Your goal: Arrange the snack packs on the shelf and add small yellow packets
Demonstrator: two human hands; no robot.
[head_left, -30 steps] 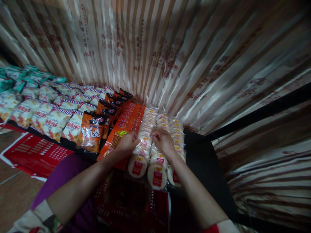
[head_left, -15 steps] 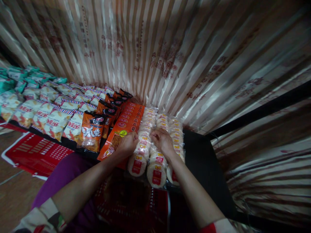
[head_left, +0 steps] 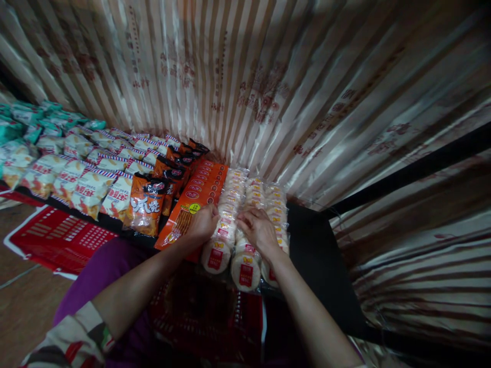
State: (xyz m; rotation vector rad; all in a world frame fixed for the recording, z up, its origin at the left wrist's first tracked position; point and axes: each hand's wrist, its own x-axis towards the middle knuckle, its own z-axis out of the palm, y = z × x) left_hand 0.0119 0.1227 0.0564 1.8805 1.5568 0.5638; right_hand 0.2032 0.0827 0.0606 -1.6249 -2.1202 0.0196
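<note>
Left hand and right hand side by side over the shelf, apart.
Both forearms slant inward across its front edge; the left hand's fingers are curled in, the right's bent with their tips near the thumb. A patterned sleeve ends on the left forearm.

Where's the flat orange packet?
Head view, left of centre: the packet lies between orange-and-black plastic bags and round white wrapped crackers, partly behind the left hand.

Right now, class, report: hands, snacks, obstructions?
Left hand at left row, right hand over middle row, grips unclear. Round wrapped snacks: three rows. Right forearm partly hides right row.
</note>
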